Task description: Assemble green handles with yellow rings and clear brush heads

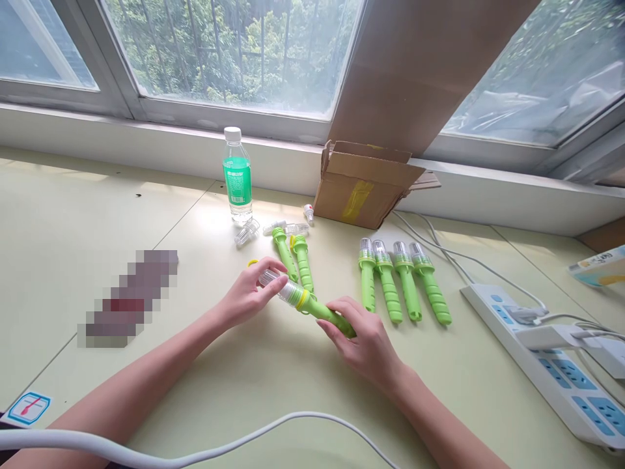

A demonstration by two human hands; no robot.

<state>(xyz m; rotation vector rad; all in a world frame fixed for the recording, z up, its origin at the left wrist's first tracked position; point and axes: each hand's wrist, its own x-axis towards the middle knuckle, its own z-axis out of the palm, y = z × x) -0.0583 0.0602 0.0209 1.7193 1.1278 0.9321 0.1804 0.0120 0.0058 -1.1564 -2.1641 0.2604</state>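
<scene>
A green ribbed handle with a clear cap [312,305] lies between my hands, just above the pale green table. My left hand [247,296] pinches the clear cap end with thumb and fingers. My right hand [364,342] is closed round the green handle end. Two more green handles [295,257] lie just behind, without caps. A few loose clear caps [266,229] rest near them. To the right, several finished green pieces with clear caps [403,286] lie side by side in a row.
A water bottle with a green label [237,177] stands by the sill. An open cardboard box [364,182] sits behind the parts. A white power strip [547,358] with cables lies at the right. A white cable [219,449] crosses the near edge.
</scene>
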